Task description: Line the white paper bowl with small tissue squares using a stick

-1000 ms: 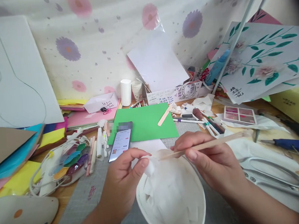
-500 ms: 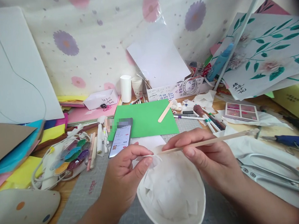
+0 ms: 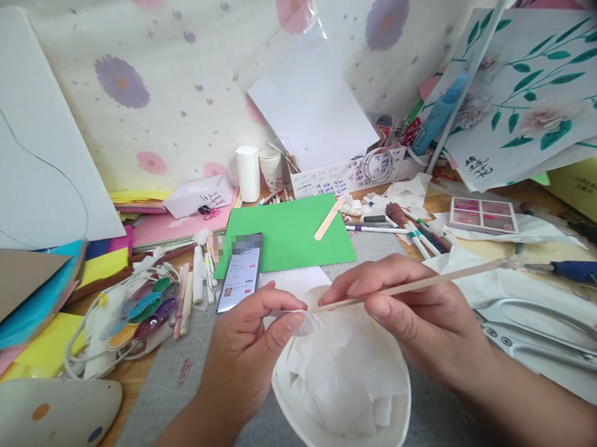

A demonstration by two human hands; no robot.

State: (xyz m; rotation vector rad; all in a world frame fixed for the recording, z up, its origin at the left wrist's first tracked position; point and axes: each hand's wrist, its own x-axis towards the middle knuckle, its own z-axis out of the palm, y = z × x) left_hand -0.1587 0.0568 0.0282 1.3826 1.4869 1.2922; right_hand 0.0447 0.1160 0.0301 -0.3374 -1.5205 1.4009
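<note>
My left hand (image 3: pixel 252 349) pinches a small piece of white tissue paper (image 3: pixel 308 322) at the rim of a white bowl-shaped form (image 3: pixel 340 441) covered in tissue pieces. My right hand (image 3: pixel 416 314) is closed on a thin wooden stick (image 3: pixel 431 281), held like a pen. The stick's near tip touches the tissue piece right by my left fingertips; its far end points right.
A phone (image 3: pixel 240 278) lies on a green sheet (image 3: pixel 292 234) with a flat wooden stick (image 3: pixel 328 218). Scissors (image 3: pixel 549 334) and a glue gun (image 3: pixel 578 270) lie at right. Markers, paper cups (image 3: pixel 270 173), coloured paper stacks and a cord clutter the desk.
The stick's tip has come left to meet the tissue piece at my left fingertips. The view has tilted slightly; both hands stay over the white form.
</note>
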